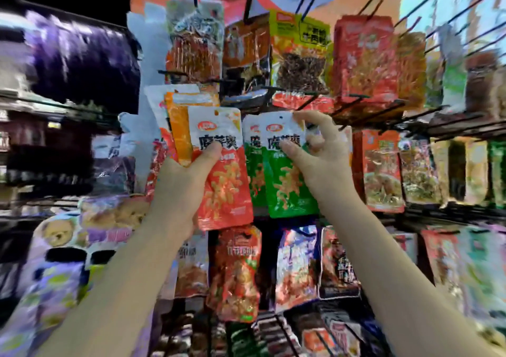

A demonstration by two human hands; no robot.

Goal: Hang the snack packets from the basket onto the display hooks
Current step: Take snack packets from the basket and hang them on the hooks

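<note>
Far left is blurring out, purple bags w/ a bear-print packet (59, 233) sitting low on the shelf side. Left hand (178, 189) is reaching up, grip curling round a fanned bunch of packets: red snack packet (223, 170) in front w/ thumb pressing across its face, orange packet (179, 129) and a white one tucked behind it. Just right, touching edge to edge, green snack packet (284, 176) is hanging w/ a second green one right behind it. Right hand (320, 162) is pinching the green packet's white top, thumb on the front at the printed characters, forefinger up at the top right corner by the hang hole, other fingers loosely curling. Can't tell if the hole is actually sitting on a hook. Black display hooks (353, 104) are sticking out above and to the right, carrying rows of red, yellow and brown packets. More red packets (235, 271) are hanging below both hands. Basket isn't visible
</note>
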